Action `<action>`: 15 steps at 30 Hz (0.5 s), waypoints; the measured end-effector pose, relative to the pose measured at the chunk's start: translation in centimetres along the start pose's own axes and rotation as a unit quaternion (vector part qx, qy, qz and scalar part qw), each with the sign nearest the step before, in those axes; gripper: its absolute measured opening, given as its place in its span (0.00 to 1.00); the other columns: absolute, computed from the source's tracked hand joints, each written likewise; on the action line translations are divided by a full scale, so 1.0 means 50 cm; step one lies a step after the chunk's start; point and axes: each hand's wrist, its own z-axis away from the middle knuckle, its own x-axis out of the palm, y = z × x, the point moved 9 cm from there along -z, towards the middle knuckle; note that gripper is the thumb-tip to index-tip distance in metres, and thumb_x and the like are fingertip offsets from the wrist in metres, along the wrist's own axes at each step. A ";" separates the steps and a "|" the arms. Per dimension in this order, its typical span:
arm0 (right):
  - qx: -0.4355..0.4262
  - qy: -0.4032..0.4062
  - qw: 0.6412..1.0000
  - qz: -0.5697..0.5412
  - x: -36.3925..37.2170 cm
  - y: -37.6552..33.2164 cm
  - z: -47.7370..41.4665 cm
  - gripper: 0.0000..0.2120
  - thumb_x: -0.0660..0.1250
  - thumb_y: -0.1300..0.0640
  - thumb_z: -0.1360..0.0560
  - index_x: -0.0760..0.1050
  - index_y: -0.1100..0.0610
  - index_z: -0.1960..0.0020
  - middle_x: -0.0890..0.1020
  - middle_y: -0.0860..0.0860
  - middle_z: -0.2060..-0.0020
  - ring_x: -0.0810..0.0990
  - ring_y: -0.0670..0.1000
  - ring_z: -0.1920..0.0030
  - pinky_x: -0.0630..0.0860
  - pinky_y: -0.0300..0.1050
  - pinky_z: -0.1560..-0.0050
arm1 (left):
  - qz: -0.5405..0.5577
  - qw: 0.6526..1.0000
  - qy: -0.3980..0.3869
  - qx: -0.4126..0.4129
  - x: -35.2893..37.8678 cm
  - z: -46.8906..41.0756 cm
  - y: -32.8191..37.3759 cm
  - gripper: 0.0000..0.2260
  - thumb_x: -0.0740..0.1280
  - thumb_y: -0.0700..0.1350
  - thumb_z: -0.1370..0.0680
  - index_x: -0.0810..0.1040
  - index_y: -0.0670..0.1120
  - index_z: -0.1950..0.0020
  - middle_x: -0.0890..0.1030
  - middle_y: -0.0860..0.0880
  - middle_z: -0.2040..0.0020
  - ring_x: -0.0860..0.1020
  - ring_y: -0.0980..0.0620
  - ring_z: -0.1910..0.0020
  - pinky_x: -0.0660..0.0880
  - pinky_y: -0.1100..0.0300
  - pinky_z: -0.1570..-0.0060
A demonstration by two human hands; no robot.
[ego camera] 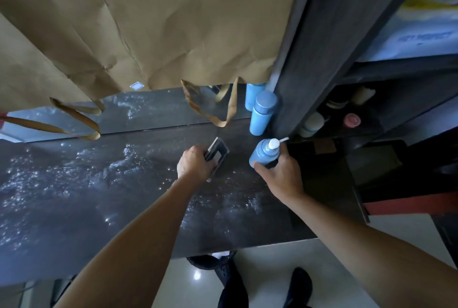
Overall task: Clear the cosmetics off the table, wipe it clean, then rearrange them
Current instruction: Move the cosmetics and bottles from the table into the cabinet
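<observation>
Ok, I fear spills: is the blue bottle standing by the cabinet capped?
Capped. The bottle stands upright beside the cabinet, a wide blue cap seated on its top.

My left hand (195,166) grips a flat dark compact (218,151) over the tabletop (86,196), which is dark, glossy and speckled white. My right hand (281,175) holds a blue pump bottle (264,154), tilted, near the right end. A capped blue bottle (263,113) stands upright behind it, beside the dark cabinet side (322,59). Brown paper bags (148,22) hang overhead.
</observation>
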 end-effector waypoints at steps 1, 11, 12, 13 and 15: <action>-0.003 -0.007 1.000 0.001 -0.014 0.012 0.007 0.26 0.76 0.51 0.36 0.71 0.58 0.43 0.82 0.55 0.52 0.80 0.61 0.50 0.74 0.48 0.56 | 0.030 0.999 -0.003 -0.012 0.006 0.017 0.006 0.07 0.71 0.46 0.29 0.76 0.45 0.59 0.77 0.48 0.64 0.77 0.45 0.62 0.70 0.59 0.66; 0.022 -0.063 0.998 -0.009 -0.195 0.246 0.042 0.30 0.68 0.39 0.39 0.71 0.55 0.43 0.82 0.52 0.56 0.80 0.58 0.55 0.72 0.46 0.60 | 0.263 0.958 -0.003 -0.110 0.189 0.198 0.146 0.10 0.75 0.45 0.33 0.75 0.47 0.69 0.78 0.49 0.70 0.77 0.49 0.68 0.73 0.59 0.68; 0.028 -0.067 0.997 -0.001 -0.215 0.276 0.038 0.29 0.70 0.41 0.38 0.71 0.55 0.43 0.81 0.53 0.55 0.80 0.58 0.55 0.70 0.45 0.60 | 0.273 0.955 -0.006 -0.112 0.218 0.206 0.167 0.10 0.75 0.47 0.35 0.76 0.47 0.69 0.79 0.48 0.70 0.79 0.47 0.67 0.76 0.55 0.65; 0.037 -0.067 0.997 0.012 -0.234 0.308 0.033 0.27 0.73 0.44 0.36 0.71 0.55 0.43 0.81 0.54 0.54 0.80 0.58 0.54 0.69 0.44 0.59 | 0.276 0.955 -0.012 -0.112 0.247 0.212 0.190 0.10 0.75 0.50 0.35 0.77 0.47 0.68 0.81 0.48 0.68 0.81 0.46 0.65 0.78 0.52 0.63; 0.056 -0.057 0.996 0.043 -0.271 0.366 0.018 0.26 0.75 0.48 0.35 0.71 0.56 0.42 0.81 0.55 0.52 0.79 0.60 0.52 0.67 0.44 0.59 | 0.270 0.956 -0.026 -0.111 0.301 0.222 0.237 0.10 0.74 0.50 0.33 0.78 0.46 0.63 0.81 0.48 0.65 0.80 0.48 0.64 0.77 0.55 0.62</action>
